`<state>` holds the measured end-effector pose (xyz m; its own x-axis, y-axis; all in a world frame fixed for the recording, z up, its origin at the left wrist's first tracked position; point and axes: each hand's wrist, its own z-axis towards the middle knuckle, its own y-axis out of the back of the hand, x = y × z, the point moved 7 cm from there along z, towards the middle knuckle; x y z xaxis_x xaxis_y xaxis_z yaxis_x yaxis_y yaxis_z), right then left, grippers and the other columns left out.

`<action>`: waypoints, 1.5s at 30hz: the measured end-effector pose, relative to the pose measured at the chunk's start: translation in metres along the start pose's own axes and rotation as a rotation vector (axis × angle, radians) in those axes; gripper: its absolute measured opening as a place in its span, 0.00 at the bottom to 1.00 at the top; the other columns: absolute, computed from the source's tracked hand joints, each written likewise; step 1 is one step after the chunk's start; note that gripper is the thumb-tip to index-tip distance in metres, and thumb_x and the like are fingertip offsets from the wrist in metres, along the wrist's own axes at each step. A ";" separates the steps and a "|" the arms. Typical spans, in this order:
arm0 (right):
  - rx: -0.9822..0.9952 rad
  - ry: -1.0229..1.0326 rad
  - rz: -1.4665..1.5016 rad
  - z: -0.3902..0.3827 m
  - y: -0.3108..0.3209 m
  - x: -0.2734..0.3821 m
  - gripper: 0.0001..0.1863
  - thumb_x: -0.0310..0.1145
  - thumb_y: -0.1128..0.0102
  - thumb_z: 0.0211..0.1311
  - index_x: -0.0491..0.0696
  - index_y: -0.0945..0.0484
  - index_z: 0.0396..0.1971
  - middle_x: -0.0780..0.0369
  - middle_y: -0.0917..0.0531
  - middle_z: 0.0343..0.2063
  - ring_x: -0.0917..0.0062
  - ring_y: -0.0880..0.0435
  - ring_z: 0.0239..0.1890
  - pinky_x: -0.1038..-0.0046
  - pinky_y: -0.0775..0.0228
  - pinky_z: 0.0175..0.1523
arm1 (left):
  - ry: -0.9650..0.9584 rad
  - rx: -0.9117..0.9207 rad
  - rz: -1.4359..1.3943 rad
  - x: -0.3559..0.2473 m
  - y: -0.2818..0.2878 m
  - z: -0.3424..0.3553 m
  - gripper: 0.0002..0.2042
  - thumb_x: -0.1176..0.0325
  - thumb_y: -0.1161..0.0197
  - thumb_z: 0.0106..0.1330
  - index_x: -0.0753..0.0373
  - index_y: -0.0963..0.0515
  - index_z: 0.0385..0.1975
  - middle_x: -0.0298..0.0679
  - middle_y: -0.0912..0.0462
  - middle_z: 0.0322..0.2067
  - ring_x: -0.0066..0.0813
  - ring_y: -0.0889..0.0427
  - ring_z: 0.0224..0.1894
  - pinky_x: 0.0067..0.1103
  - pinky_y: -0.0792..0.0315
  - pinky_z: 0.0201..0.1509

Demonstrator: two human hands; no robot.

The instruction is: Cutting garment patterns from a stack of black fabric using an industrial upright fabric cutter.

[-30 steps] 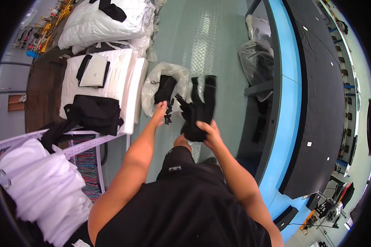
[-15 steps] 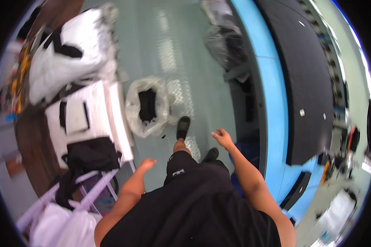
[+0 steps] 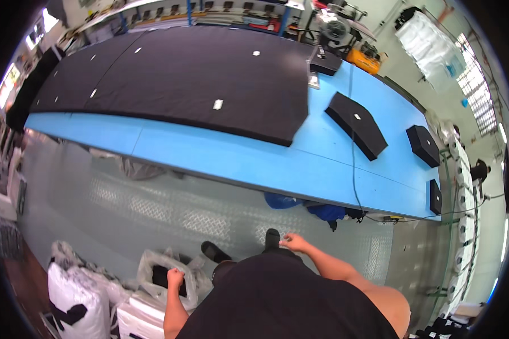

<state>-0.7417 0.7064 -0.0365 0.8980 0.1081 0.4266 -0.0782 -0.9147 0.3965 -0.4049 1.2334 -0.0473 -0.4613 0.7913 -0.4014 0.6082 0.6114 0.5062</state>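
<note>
- Black cloth [image 3: 160, 276] lies inside the open clear plastic bag [image 3: 147, 269] on the floor [image 3: 158, 186], at lower left, just beside the person's feet
- As far as done and left can be judged, the cloth is in the bag, whose mouth is not yet gathered or tied; how much more is left cannot be told
- On the blue surface [image 3: 209, 153] lie a broad black stack [image 3: 198, 85] and, to its right, smaller black stacks [image 3: 356, 121], pale labels on top; whether they belong to the same work is unclear
- The left hand [image 3: 176, 277] shows curled in front of the bag in this view; whether it grips anything cannot be told
- The right hand [image 3: 293, 243] hangs near a dark shoe [image 3: 272, 237], fingers partly bent; whether it is empty cannot be told
- Against the earliest frame, where the right hand carries black cloth, no such bundle shows in either hand now
- The view has swung round: the surface, formerly along the right side, spans the upper part, and the bag sits lower left
</note>
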 end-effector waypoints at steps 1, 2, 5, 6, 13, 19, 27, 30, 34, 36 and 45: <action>-0.006 0.019 0.009 -0.002 0.005 -0.019 0.38 0.58 0.27 0.60 0.43 0.21 0.59 0.52 0.12 0.45 0.65 0.11 0.45 0.64 0.20 0.50 | -0.097 -0.008 -0.038 -0.020 -0.015 0.001 0.13 0.79 0.32 0.50 0.60 0.32 0.18 0.34 0.30 0.14 0.26 0.29 0.15 0.28 0.34 0.17; -0.012 0.019 0.011 -0.004 0.011 -0.041 0.38 0.58 0.28 0.60 0.43 0.21 0.59 0.52 0.12 0.45 0.65 0.11 0.44 0.65 0.20 0.50 | -0.048 0.002 -0.036 -0.028 -0.032 -0.002 0.12 0.80 0.32 0.50 0.60 0.32 0.20 0.35 0.28 0.16 0.26 0.28 0.15 0.27 0.33 0.17; -0.124 -0.023 0.054 -0.015 0.051 -0.126 0.37 0.57 0.27 0.61 0.43 0.21 0.59 0.52 0.12 0.44 0.66 0.12 0.41 0.64 0.19 0.45 | -0.124 0.137 -0.071 -0.079 -0.111 -0.011 0.13 0.77 0.28 0.52 0.63 0.23 0.37 0.38 0.21 0.21 0.27 0.21 0.20 0.27 0.27 0.23; -0.164 -0.085 0.045 -0.021 0.066 -0.158 0.37 0.56 0.27 0.61 0.43 0.21 0.60 0.53 0.12 0.44 0.67 0.12 0.40 0.64 0.19 0.43 | -0.106 0.206 -0.079 -0.091 -0.138 -0.019 0.15 0.76 0.27 0.53 0.64 0.21 0.41 0.39 0.19 0.23 0.28 0.20 0.21 0.28 0.25 0.25; -0.109 -0.517 0.319 -0.086 0.128 -0.313 0.33 0.55 0.27 0.61 0.47 0.21 0.58 0.59 0.14 0.41 0.73 0.14 0.35 0.66 0.22 0.34 | -0.475 0.388 0.464 -0.247 -0.261 -0.072 0.24 0.65 0.28 0.64 0.62 0.21 0.60 0.49 0.13 0.51 0.41 0.14 0.54 0.32 0.21 0.57; -0.127 -0.393 0.444 -0.071 0.113 -0.275 0.38 0.56 0.26 0.60 0.42 0.22 0.60 0.54 0.12 0.43 0.70 0.14 0.36 0.67 0.22 0.35 | -0.652 0.408 0.405 -0.363 -0.278 -0.106 0.23 0.60 0.30 0.67 0.64 0.21 0.59 0.49 0.12 0.50 0.43 0.11 0.49 0.33 0.19 0.53; -0.157 -0.113 0.362 -0.028 0.142 -0.138 0.38 0.56 0.29 0.63 0.42 0.23 0.62 0.52 0.12 0.47 0.64 0.12 0.49 0.65 0.21 0.55 | -1.057 0.427 0.389 -0.543 -0.291 -0.139 0.18 0.60 0.32 0.69 0.65 0.19 0.53 0.50 0.13 0.47 0.45 0.12 0.48 0.36 0.20 0.54; -0.218 -0.016 0.294 -0.021 0.200 -0.066 0.36 0.56 0.29 0.64 0.42 0.22 0.61 0.54 0.12 0.43 0.66 0.12 0.46 0.66 0.21 0.52 | -1.172 0.407 0.362 -0.597 -0.282 -0.137 0.17 0.61 0.33 0.69 0.66 0.18 0.51 0.50 0.12 0.46 0.45 0.12 0.48 0.36 0.20 0.53; -0.288 0.057 0.361 -0.025 0.282 0.020 0.29 0.50 0.29 0.67 0.43 0.21 0.57 0.59 0.13 0.35 0.73 0.14 0.39 0.70 0.22 0.48 | -1.254 0.365 0.370 -0.653 -0.275 -0.107 0.16 0.62 0.32 0.69 0.66 0.17 0.49 0.49 0.12 0.46 0.46 0.13 0.48 0.35 0.20 0.52; -0.296 0.101 0.484 -0.031 0.321 0.049 0.25 0.45 0.30 0.69 0.43 0.21 0.56 0.61 0.13 0.32 0.77 0.14 0.36 0.72 0.23 0.46 | -1.221 0.368 0.381 -0.673 -0.274 -0.087 0.16 0.62 0.32 0.69 0.67 0.17 0.49 0.49 0.12 0.45 0.47 0.13 0.48 0.34 0.20 0.52; -0.880 0.084 0.398 -0.048 0.505 0.046 0.25 0.40 0.27 0.66 0.40 0.21 0.55 0.57 0.13 0.40 0.74 0.14 0.43 0.72 0.20 0.45 | -1.186 0.435 0.322 -0.709 -0.297 -0.062 0.15 0.63 0.32 0.69 0.67 0.17 0.47 0.48 0.12 0.44 0.43 0.12 0.46 0.33 0.20 0.50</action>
<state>-0.7603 0.2678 0.2222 0.7044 -0.0881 0.7043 -0.6967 -0.2757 0.6623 -0.2984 0.4914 0.1342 0.4554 0.2725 -0.8476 0.8452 0.1667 0.5077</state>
